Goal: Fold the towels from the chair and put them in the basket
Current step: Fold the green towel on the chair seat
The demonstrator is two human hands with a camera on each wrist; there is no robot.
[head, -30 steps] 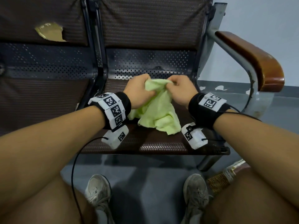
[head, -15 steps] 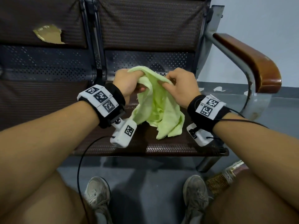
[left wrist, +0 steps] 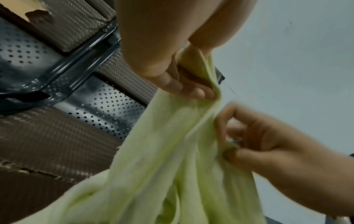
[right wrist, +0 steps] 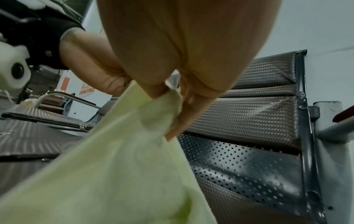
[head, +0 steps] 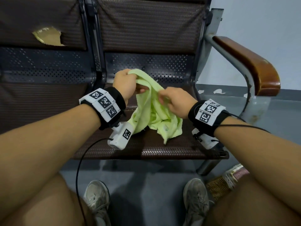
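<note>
A light green towel (head: pixel 151 111) hangs bunched above the brown woven chair seat (head: pixel 162 149), its lower folds resting on the seat. My left hand (head: pixel 128 84) grips the towel's upper edge at the top left. My right hand (head: pixel 172 100) pinches the towel's edge a little lower and to the right. In the left wrist view the left hand (left wrist: pixel 184 84) curls round the towel (left wrist: pixel 168 166) and the right hand (left wrist: pixel 254 139) pinches it just below. In the right wrist view the right hand (right wrist: pixel 172 97) holds the towel (right wrist: pixel 118 174). A woven basket (head: pixel 224 181) shows partly at the lower right, behind my leg.
The chair has a perforated metal back (head: pixel 149 66) and a brown wooden armrest (head: pixel 250 66) on the right. A second seat (head: pixel 40 101) adjoins on the left, its back padding torn (head: pixel 48 36). My knees and two shoes (head: pixel 97 198) are on the grey floor below.
Both hands have lifted the towel off the seat and drawn apart along its edge. The left hand rose towards the chair back; the right hand slid down and to the right.
</note>
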